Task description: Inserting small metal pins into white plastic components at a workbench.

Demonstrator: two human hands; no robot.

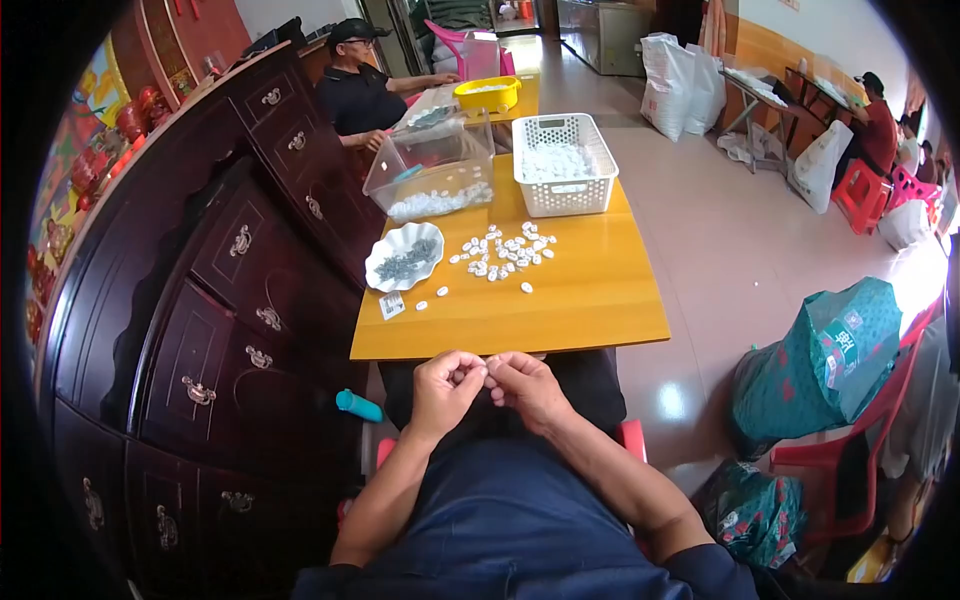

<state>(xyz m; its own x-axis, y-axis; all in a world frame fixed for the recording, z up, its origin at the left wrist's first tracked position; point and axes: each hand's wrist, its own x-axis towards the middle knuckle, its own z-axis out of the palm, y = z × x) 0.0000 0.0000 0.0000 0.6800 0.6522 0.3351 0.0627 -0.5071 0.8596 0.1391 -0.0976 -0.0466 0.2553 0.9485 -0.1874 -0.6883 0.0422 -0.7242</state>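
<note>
My left hand (448, 392) and my right hand (530, 390) meet just in front of the table's near edge, above my lap. Thumbs and fingertips of both are pinched together; whatever they hold is too small or hidden to name. Beyond them, several small white oval pieces (507, 256) with dark marks lie loosely spread on the yellow wooden table (560, 320). A few of these sit apart, closer to me. On the left side of the tabletop, a white scalloped dish (428, 233) holds a heap of small dark grey parts (408, 262). A small printed card (392, 305) lies beside it.
Behind the pieces stand a clear plastic bin (400, 170) and a white perforated basket (565, 200), both holding white pieces. Dark drawers (215, 310) line my left. A person (358, 95) sits at the far table near a yellow tub (490, 97). Teal bags (820, 350) stand at right.
</note>
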